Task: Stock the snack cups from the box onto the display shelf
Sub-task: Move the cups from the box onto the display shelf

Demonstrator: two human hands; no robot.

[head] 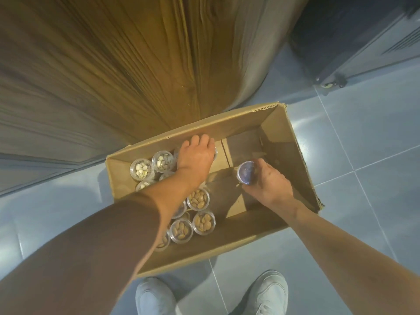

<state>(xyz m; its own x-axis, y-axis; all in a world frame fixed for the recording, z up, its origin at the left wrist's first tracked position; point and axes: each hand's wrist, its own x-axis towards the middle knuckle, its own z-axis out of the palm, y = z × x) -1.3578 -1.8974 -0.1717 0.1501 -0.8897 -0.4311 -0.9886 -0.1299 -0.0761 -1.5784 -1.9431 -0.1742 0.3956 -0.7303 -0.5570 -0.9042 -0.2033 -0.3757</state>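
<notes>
An open cardboard box stands on the floor in front of me. Its left half holds several clear snack cups: pistachio cups at the far left and almond cups nearer to me. My left hand reaches down into the box over a cup that it mostly hides, fingers curled around it. My right hand grips a cup with a bluish round face, tilted on its side above the box's bare right half.
A wooden panel rises just behind the box. A dark cabinet stands at the back right. Grey floor tiles surround the box. My two light shoes are at the box's near side.
</notes>
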